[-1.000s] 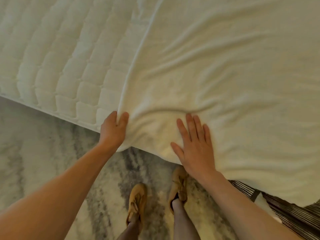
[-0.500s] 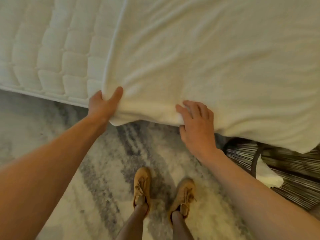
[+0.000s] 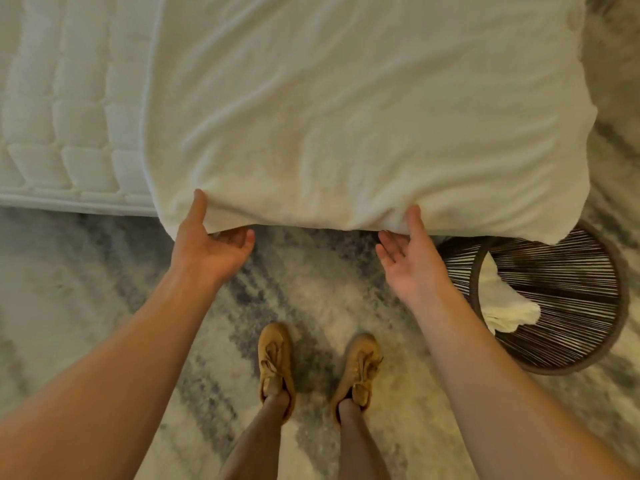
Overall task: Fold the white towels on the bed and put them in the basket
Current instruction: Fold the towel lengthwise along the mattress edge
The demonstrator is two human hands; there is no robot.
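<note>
The left hand (image 3: pixel 207 247), centre-left of the frame, pinches the near edge of a large white terry towel (image 3: pixel 329 116), thumb on top and fingers beneath. The right hand (image 3: pixel 412 258), centre-right, grips the same edge likewise. The towel lies spread over the white quilted mattress (image 3: pixel 69 98) in the upper left, its edge overhanging. At lower right a round dark woven-cord basket (image 3: pixel 571 351) holds another crumpled white towel (image 3: pixel 502 310). Below, tan lace-up shoes (image 3: pixel 277 362) stand on a grey-and-cream rug (image 3: pixel 86 271).

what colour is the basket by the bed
Dark brown woven strands; the basket shows best in the head view.
</note>
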